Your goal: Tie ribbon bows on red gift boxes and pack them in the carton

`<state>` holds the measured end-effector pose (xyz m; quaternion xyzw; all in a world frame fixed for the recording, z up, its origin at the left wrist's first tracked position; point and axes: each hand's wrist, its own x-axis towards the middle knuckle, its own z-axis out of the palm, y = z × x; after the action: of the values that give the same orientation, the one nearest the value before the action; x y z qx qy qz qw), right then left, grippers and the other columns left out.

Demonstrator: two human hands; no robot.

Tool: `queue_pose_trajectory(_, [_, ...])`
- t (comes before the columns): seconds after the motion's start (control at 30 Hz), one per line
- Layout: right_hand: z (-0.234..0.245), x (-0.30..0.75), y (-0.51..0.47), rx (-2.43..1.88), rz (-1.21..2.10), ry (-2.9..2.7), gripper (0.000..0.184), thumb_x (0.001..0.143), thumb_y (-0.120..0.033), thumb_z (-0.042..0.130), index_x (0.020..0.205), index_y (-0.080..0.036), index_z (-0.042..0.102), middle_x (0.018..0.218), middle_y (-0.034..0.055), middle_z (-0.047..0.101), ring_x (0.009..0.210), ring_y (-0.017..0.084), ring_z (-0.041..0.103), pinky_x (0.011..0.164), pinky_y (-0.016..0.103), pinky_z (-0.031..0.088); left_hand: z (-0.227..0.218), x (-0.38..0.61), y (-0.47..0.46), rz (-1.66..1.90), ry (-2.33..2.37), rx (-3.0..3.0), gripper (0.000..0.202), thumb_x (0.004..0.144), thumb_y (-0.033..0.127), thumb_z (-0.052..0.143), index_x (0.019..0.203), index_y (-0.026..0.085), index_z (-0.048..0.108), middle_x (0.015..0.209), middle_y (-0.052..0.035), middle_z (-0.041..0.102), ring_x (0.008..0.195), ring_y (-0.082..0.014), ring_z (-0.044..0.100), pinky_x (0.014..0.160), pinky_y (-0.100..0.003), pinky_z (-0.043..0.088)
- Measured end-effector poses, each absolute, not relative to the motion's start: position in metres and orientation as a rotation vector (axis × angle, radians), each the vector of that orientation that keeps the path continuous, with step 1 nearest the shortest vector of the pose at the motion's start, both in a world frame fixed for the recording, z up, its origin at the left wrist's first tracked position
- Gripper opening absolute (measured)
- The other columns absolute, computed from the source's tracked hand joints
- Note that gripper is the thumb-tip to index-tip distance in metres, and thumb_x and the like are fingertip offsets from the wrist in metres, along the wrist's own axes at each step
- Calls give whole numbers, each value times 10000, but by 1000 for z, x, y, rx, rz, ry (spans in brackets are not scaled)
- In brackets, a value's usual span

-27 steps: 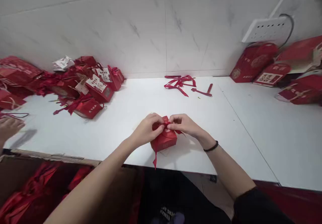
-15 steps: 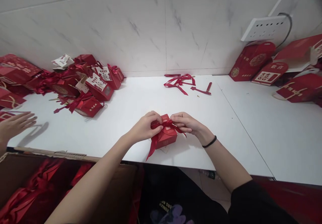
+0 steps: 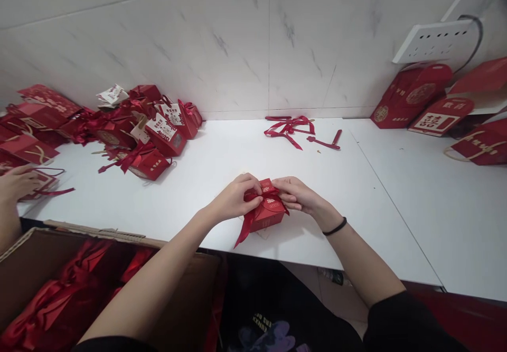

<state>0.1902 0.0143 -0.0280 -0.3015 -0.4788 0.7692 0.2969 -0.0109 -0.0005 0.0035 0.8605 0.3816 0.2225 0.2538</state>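
A small red gift box with pale printing stands on the white table in front of me. A red ribbon crosses its top, and one tail hangs down the near left side. At the box's upper left, my left hand is closed, pinching the ribbon between thumb and fingers. From the right, my right hand has its fingers together against the ribbon and the box's edge, with a short ribbon end showing below them. The fingers partly hide where the ribbon crosses.
Several red gift boxes crowd the table's left side; more red boxes stand at right. Loose ribbon lies by the wall. Another person's hand is at far left. A cardboard box of red packages sits below the table edge.
The view has swung slightly left. My right fingers have closed in nearer the box, and less of the right ribbon end shows. The other person's hand now rests on a red box.
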Motion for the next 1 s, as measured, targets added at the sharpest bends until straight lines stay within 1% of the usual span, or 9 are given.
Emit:
queue_pose_trajectory(0.1, [-28,190,15,-848,1922,-1399,387,777,-459,621,600,-154,462,384,-93,357,295,23,312,307,134,215,4,-11,-1,601,1045,2328,39,775,210,520,797,184,538,916,-33,533,890,-152,514,823,-307,444])
queue_pose_trajectory(0.17, [-28,190,16,-903,1834,-1459,381,751,-461,645,605,-157,467,401,-84,384,311,34,339,309,143,213,5,-11,-2,588,1057,2327,41,778,220,518,789,185,535,895,-31,529,879,-151,512,813,-302,444])
queue_pose_trajectory(0.3, [-27,191,18,-962,1759,-1503,347,722,-471,664,695,-163,505,415,-86,400,320,47,345,309,151,202,12,-13,-5,545,1087,2328,96,769,250,530,844,190,540,930,-43,517,931,-171,488,828,-311,430])
queue_pose_trajectory(0.4, [-28,192,19,-987,1755,-1476,362,742,-512,624,753,-179,485,447,-94,391,323,47,331,316,157,184,20,-19,-7,491,1136,2333,183,735,258,553,906,198,526,975,-47,503,967,-192,455,849,-335,411])
queue_pose_trajectory(0.57, [-29,193,17,-980,1733,-1595,492,791,-584,520,556,-181,362,419,-87,302,318,47,314,331,183,206,26,-34,-9,399,1220,2366,105,679,187,524,784,185,512,872,-22,491,897,-194,434,868,-375,361])
queue_pose_trajectory(0.7, [-32,191,17,-941,1724,-1609,460,791,-535,561,559,-180,382,417,-86,319,326,49,313,343,187,230,20,-35,-7,380,1227,2369,83,689,212,522,767,184,520,850,-18,508,894,-197,445,878,-389,342])
queue_pose_trajectory(0.8, [-33,191,18,-897,1755,-1602,419,788,-492,587,583,-177,401,441,-84,340,330,47,322,339,181,220,16,-33,-5,460,1224,2382,42,727,213,493,746,181,513,825,-17,522,858,-181,467,857,-365,356])
queue_pose_trajectory(0.9, [-33,192,18,-881,1773,-1600,403,792,-478,587,596,-175,408,458,-82,348,333,47,334,335,179,210,16,-31,-5,486,1182,2391,35,742,212,488,735,180,503,783,-4,530,764,-148,490,805,-324,382])
queue_pose_trajectory(1.0, [-33,192,18,-865,1770,-1603,404,798,-471,583,592,-175,403,464,-79,355,341,48,344,338,176,227,17,-29,-7,479,1217,2383,29,738,191,476,710,183,477,717,13,536,669,-125,494,706,-278,401])
